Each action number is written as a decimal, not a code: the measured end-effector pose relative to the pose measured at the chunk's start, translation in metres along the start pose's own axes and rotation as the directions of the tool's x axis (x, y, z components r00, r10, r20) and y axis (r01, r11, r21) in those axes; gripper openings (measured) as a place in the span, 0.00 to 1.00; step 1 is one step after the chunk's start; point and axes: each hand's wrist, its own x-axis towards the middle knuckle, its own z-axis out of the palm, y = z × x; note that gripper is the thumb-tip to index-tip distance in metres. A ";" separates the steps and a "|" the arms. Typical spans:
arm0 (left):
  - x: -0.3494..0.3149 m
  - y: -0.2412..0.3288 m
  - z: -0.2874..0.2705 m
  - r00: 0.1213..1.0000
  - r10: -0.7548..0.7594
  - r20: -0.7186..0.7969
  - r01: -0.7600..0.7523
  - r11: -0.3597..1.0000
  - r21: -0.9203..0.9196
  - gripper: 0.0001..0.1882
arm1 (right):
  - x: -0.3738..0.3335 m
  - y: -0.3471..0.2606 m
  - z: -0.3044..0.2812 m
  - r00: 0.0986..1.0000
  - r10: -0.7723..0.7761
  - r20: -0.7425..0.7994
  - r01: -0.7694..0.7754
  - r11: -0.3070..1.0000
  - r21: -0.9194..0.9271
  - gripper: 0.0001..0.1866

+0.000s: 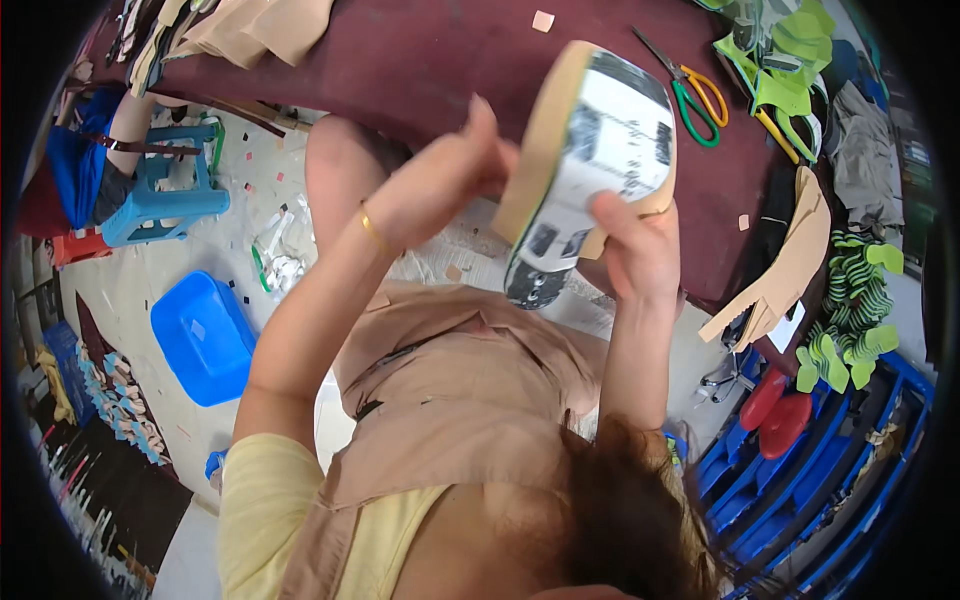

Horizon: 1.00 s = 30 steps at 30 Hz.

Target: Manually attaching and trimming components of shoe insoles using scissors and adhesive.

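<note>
A shoe-shaped piece [605, 130] with tan sides and a white, black-patterned sole face is held up over my lap, in front of the table edge. My right hand [645, 245] grips its right side, the thumb pressed on the patterned face and the fingers behind it. My left hand [455, 170] is at the piece's left side, thumb raised. Its fingers are partly hidden by the tan side, so their grip does not show. Scissors [695, 95] with one green and one orange handle lie on the dark red table [430, 60] beyond the piece.
Tan cut pieces lie at the table's far left [250, 30] and right edge [780, 270]. Bright green pieces [800, 50] are heaped at far right. On the floor at left are a blue basin [203, 338] and a blue stool [165, 190]. Another person sits at far left.
</note>
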 end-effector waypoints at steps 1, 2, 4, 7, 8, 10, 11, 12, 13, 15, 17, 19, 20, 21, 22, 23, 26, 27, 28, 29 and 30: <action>0.007 0.005 0.002 1.000 0.011 -0.029 -0.015 0.992 -0.129 0.39 | -0.001 0.001 0.002 0.996 0.064 0.066 -0.060 0.996 -0.058 0.22; 0.005 0.012 0.011 1.000 0.013 0.018 -0.007 0.962 -0.272 0.35 | -0.005 0.004 0.013 0.992 0.062 0.108 -0.052 0.994 -0.095 0.21; 0.018 -0.012 0.011 0.987 0.133 0.085 -0.076 0.873 -0.481 0.31 | -0.004 0.009 0.027 0.988 0.126 0.092 -0.099 0.963 -0.252 0.20; 0.017 0.001 0.019 0.971 0.239 -0.026 -0.218 0.829 -0.515 0.32 | -0.003 0.000 0.033 0.992 0.101 0.073 -0.071 0.939 -0.338 0.15; 0.016 0.006 0.022 0.961 0.265 -0.081 -0.270 0.826 -0.495 0.32 | -0.004 0.000 0.038 0.996 0.077 0.044 -0.055 0.926 -0.374 0.15; 0.021 0.005 0.017 0.895 0.362 -0.261 -0.434 0.843 -0.317 0.29 | -0.006 0.016 0.051 0.954 -0.300 0.017 0.249 0.760 -0.600 0.14; 0.027 0.004 0.015 0.845 0.416 -0.337 -0.500 0.838 -0.218 0.32 | -0.006 0.029 0.052 0.840 -0.529 0.122 0.429 0.508 -0.747 0.15; 0.030 0.004 0.015 0.784 0.471 -0.405 -0.554 0.825 -0.112 0.37 | -0.005 0.040 0.054 0.670 -0.690 0.273 0.532 0.192 -0.825 0.15; 0.034 0.012 0.032 0.655 0.451 -0.606 -0.581 0.814 -0.022 0.37 | -0.005 0.052 0.059 0.580 -0.759 0.294 0.545 0.094 -0.833 0.15; 0.041 0.001 0.031 0.618 0.414 -0.668 -0.608 0.791 -0.072 0.37 | -0.005 0.062 0.047 0.642 -0.713 0.281 0.514 0.129 -0.848 0.16; 0.048 -0.011 0.023 0.622 0.335 -0.708 -0.597 0.787 -0.152 0.36 | -0.006 0.059 0.042 0.734 -0.630 0.255 0.445 0.163 -0.881 0.15; 0.040 -0.006 0.023 0.834 0.200 -0.515 -0.409 0.850 -0.333 0.28 | -0.004 0.040 0.033 0.959 -0.280 -0.045 0.195 0.764 -0.616 0.14; 0.032 0.010 0.036 0.908 0.079 -0.411 -0.277 0.850 -0.448 0.25 | -0.004 0.033 0.026 0.995 -0.025 -0.097 -0.013 0.927 -0.374 0.14; 0.026 0.016 0.027 0.984 -0.073 -0.165 -0.023 0.857 -0.515 0.20 | -0.003 0.029 0.018 0.999 0.019 -0.045 -0.036 0.913 -0.406 0.14; 0.028 0.014 0.023 0.981 -0.015 -0.194 -0.081 0.875 -0.478 0.19 | -0.004 0.032 0.017 1.000 -0.023 -0.011 0.015 0.874 -0.486 0.14; 0.030 0.011 0.019 0.974 0.043 -0.221 -0.139 0.888 -0.439 0.19 | -0.006 0.037 0.017 0.998 -0.063 0.026 0.067 0.826 -0.560 0.14; 0.031 0.018 0.021 0.867 0.234 -0.440 -0.276 0.961 -0.032 0.24 | 0.000 0.038 0.024 0.879 -0.380 0.289 0.412 0.300 -0.860 0.16; 0.034 0.012 0.020 0.848 0.279 -0.452 -0.350 0.934 -0.080 0.25 | 0.001 0.039 0.022 0.871 -0.394 0.293 0.421 0.294 -0.858 0.16; 0.034 0.003 0.021 0.827 0.312 -0.467 -0.415 0.900 -0.134 0.26 | -0.002 0.041 0.020 0.868 -0.401 0.293 0.423 0.289 -0.859 0.17; 0.031 -0.001 0.020 0.882 0.280 -0.378 -0.386 0.890 -0.242 0.26 | 0.000 0.034 0.014 0.956 -0.221 0.192 0.280 0.496 -0.822 0.17; 0.026 -0.005 0.019 0.925 0.254 -0.282 -0.344 0.873 -0.345 0.27 | 0.000 0.030 0.008 0.986 -0.110 0.124 0.166 0.679 -0.715 0.17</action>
